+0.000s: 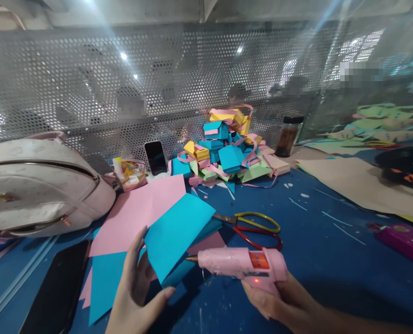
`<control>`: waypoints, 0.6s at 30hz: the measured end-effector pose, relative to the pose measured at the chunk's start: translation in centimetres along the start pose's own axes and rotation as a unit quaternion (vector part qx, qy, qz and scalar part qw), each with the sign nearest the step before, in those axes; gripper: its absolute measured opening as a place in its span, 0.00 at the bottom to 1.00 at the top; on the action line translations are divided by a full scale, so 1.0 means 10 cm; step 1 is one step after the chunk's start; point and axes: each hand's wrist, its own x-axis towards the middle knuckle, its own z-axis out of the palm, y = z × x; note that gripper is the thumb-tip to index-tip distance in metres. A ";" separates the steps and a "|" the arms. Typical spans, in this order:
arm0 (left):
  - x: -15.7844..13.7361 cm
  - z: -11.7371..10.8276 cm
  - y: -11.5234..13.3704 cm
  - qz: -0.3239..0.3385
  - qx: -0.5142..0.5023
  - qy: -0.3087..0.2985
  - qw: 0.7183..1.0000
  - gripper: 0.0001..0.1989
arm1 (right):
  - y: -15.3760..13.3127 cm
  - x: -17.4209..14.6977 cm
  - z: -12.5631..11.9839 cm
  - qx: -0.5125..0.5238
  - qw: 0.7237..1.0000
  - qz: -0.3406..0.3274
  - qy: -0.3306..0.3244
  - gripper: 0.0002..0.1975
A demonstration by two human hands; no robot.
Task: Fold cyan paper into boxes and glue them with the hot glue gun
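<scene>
Two hands: both are working near the front edge of the table, left on paper, right on a tool.
Left hand (137,290): it is propping up a folded blue sheet (177,229); thumb and fingers (164,293) are pinching the sheet's lower corner, the other fingers lying spread behind it.
Right hand (279,297): it is gripping a pink glue gun (243,264), fingers pressed closed around the handle; whether the trigger is being squeezed, I cannot tell.
Glue gun: its nozzle is pointing left and sitting just beside the blue sheet's lower edge; a red light is glowing on its body.
Blue sheet: it is standing tilted above the pink sheets (140,211) and blue sheets lying flat near the front edge.
Doing it well: keeping the sheet steady, holding fingertips clear of the hot tip, and laying a thin line along the edge seems wisest.
Risk: glue is likely to drip onto the sheets below if the nozzle is lingering.
Nearby: scissors (258,227) are lying just behind the gun; a pile of folded paper boxes (223,153) is sitting toward the back edge; a pale bag (35,185) is resting at the left edge.
</scene>
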 end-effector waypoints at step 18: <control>0.02 0.02 0.03 -0.017 -0.014 0.008 1.000 0.43 | 0.00 0.02 0.01 -0.005 1.000 -0.001 0.012 0.18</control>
